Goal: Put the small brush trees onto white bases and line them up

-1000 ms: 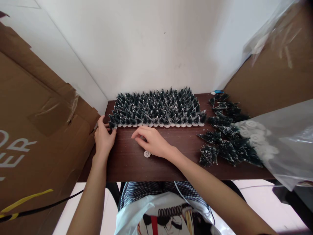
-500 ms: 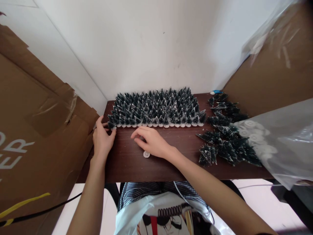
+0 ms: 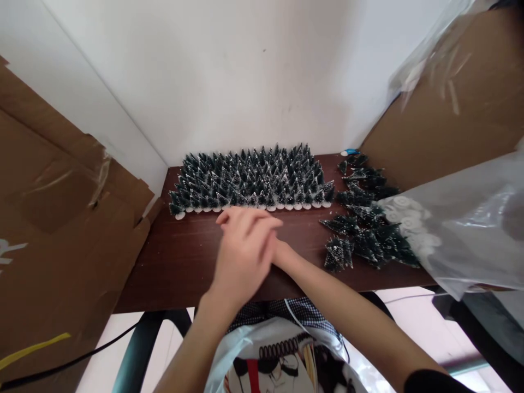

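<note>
My left hand point(image 3: 241, 256) hovers over the middle of the dark wooden table point(image 3: 176, 267), blurred by motion, its fingers stretched out with nothing seen in them. It covers most of my right hand point(image 3: 281, 252), whose fingers are hidden. Just beyond both hands stands a dense block of small frosted green toy trees point(image 3: 254, 180) on white round bases, set in rows. A loose heap of similar trees point(image 3: 364, 229) lies to the right. The white disc seen earlier is hidden under my hands.
A clear plastic bag point(image 3: 470, 234) with white round bases point(image 3: 409, 218) inside lies at the right edge. Cardboard boxes flank the table on the left point(image 3: 53, 234) and right point(image 3: 442, 109). A small blue object point(image 3: 350, 152) sits by the white wall.
My left hand left the left end of the tree rows and swept right, over my right hand. The view shifted slightly. The white disc is no longer visible.
</note>
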A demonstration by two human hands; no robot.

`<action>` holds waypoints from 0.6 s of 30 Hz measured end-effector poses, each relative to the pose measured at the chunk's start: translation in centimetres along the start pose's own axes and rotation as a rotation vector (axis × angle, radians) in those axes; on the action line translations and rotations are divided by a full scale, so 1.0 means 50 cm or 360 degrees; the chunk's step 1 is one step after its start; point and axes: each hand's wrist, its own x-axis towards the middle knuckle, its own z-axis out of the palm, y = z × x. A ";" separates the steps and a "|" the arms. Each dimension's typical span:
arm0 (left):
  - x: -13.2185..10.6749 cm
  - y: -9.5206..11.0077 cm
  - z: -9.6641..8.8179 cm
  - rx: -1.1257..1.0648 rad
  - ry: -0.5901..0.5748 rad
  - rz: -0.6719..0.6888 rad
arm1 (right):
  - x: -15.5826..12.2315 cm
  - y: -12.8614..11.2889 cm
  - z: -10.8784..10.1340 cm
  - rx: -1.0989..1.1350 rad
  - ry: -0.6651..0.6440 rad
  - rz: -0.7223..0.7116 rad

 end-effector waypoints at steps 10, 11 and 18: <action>0.052 0.093 0.140 0.0012 -0.1080 0.0396 | 0.002 0.012 -0.003 0.0218 -0.0060 -0.0192; 0.058 0.095 0.143 0.0043 -0.1127 0.0331 | 0.002 0.012 -0.003 0.0213 -0.0069 -0.0201; 0.073 0.087 0.150 0.0129 -0.1188 0.0110 | 0.004 0.009 -0.004 0.0212 -0.0073 -0.0256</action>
